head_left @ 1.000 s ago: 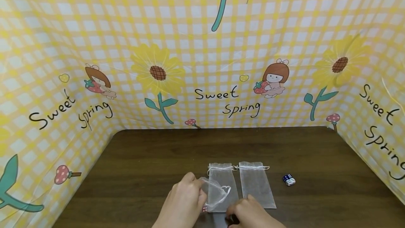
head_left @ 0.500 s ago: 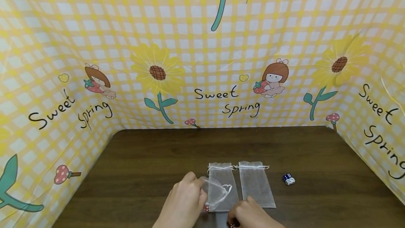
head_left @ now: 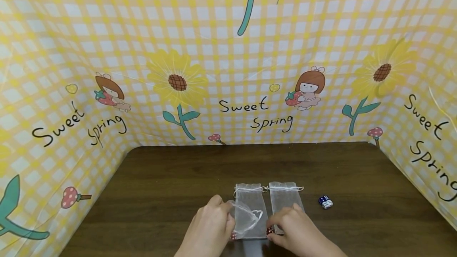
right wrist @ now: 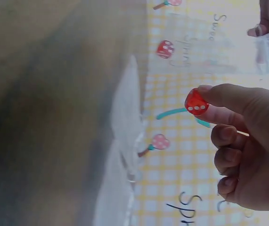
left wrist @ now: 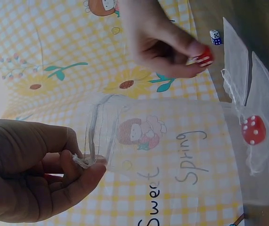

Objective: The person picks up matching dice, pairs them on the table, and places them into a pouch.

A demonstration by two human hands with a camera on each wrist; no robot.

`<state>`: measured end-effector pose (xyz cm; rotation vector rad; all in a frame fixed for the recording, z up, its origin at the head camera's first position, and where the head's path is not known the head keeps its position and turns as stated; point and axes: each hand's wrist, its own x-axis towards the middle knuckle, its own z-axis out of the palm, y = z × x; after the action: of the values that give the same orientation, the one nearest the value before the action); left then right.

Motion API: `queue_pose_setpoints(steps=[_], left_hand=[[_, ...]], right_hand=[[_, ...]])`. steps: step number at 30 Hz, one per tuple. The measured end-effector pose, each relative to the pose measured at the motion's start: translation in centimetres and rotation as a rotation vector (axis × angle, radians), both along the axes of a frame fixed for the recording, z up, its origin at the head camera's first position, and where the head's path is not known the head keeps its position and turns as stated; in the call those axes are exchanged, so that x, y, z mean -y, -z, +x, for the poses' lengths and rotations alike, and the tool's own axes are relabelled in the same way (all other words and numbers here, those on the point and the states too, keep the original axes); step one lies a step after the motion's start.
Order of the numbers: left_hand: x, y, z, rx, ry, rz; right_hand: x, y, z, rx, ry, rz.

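Note:
My left hand (head_left: 210,223) pinches the gathered rim of a sheer white drawstring bag (left wrist: 172,113), which hangs with its mouth held apart. Inside, near its bottom, lies a red die with white pips (left wrist: 253,130). Between thumb and index finger my right hand (head_left: 298,225) holds another red die (right wrist: 197,101), to the right of the bag and apart from it. The other fingers of that hand are curled in. A small bit of red shows behind the left fingers in the left wrist view; what it is cannot be made out.
Two more sheer bags lie flat side by side on the dark wooden table (head_left: 171,177), a left one (head_left: 250,193) and a right one (head_left: 283,193). Right of them sit a blue die (head_left: 324,199) and a white die (head_left: 327,204). A yellow checked cloth (head_left: 228,58) walls the table.
My right hand has risen from the table's near edge, moving up and slightly right, with the red die now visible in its fingertips. The left hand and its bag have barely moved.

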<state>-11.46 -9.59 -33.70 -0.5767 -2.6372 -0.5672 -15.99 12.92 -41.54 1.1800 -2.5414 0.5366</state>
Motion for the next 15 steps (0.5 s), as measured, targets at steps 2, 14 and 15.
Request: queue_pose_setpoints(steps=[2,14,15], left_hand=[[0.0,0.0,0.0,0.002,-0.002,-0.004],[-0.2,0.5,0.1,-0.028,-0.001,-0.034],[-0.2,0.5,0.2,-0.033,0.000,-0.036]], right_hand=[[-0.1,-0.6,0.1,-0.042,0.025,-0.019],[0.3,-2.8,0.2,-0.258,0.100,-0.256],[0.3,-3.0,0.1,-0.270,0.104,-0.285]])
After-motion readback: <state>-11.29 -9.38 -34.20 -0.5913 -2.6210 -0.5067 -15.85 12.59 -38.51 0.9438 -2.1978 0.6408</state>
